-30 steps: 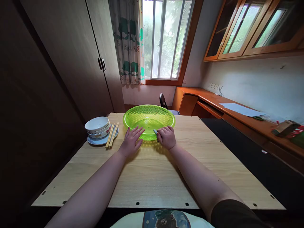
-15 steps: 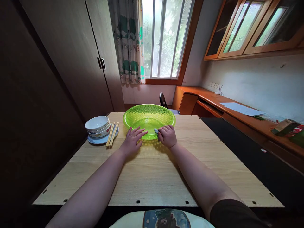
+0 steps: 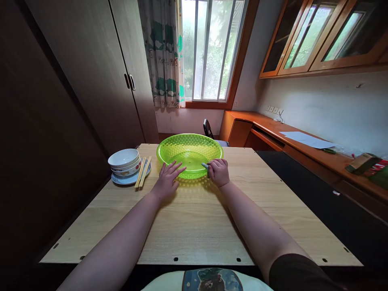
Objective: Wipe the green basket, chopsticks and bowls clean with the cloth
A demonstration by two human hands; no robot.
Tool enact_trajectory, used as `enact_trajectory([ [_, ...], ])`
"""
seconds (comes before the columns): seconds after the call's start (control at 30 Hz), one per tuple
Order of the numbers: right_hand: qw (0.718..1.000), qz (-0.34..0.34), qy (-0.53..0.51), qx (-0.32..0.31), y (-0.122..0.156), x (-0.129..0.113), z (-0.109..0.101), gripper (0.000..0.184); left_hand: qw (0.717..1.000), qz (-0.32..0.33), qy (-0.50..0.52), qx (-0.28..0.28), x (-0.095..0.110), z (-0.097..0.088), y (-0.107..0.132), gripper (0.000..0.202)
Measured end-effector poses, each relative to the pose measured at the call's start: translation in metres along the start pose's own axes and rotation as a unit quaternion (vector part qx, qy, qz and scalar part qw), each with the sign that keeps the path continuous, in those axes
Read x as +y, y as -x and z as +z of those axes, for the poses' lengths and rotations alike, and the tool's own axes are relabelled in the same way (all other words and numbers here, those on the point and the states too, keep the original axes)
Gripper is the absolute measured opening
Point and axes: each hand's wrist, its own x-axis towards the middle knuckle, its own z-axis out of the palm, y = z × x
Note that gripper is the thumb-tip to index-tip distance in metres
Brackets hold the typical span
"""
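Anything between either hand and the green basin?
Nothing visible. The left hand rests its fingers on the near wall of the green basin; the right hand, closed on a small grey item, is at its near rim. The stacked bowls and chopsticks sit to the left, apart.

We wear a pale shirt [image 3: 165, 285] with a round blue-and-dark print [image 3: 212, 279] on its front. A dark sleeve [image 3: 300, 273] covers our right upper arm. Our left hand [image 3: 166, 184] and right hand [image 3: 218, 173] are bare.

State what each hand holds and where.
Right hand clutches a small grey object in its fist, one end protruding. Left hand holds nothing, open against the green basin.
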Motion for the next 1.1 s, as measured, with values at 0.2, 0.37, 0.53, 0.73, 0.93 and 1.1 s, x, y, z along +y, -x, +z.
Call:
enact_trajectory([
  [0.2, 0.999, -0.024, 0.020, -0.033, -0.004, -0.028, 0.001, 0.018, 1.000, 0.024, -0.013, 0.001, 0.012, -0.001, 0.001, 0.062],
  [0.37, 0.997, -0.035, 0.013, -0.062, -0.004, -0.040, 0.003, 0.022, 0.999, 0.029, -0.015, -0.017, 0.016, -0.002, 0.001, 0.057],
  [0.53, 0.998, -0.041, -0.008, -0.048, -0.002, -0.032, 0.002, 0.022, 1.000, 0.025, -0.009, -0.009, 0.014, -0.001, 0.000, 0.051],
  [0.73, 0.999, -0.011, -0.037, -0.024, 0.001, -0.007, 0.003, 0.019, 1.000, 0.019, -0.005, -0.005, 0.014, -0.001, 0.000, 0.052],
  [0.93, 0.999, 0.027, -0.040, 0.022, 0.002, 0.016, 0.004, 0.022, 1.000, 0.019, 0.000, -0.008, 0.011, -0.002, 0.000, 0.051],
  [1.1, 0.999, 0.024, -0.036, 0.017, 0.001, 0.011, 0.004, 0.023, 1.000, 0.005, 0.007, 0.009, 0.008, -0.002, 0.000, 0.047],
])
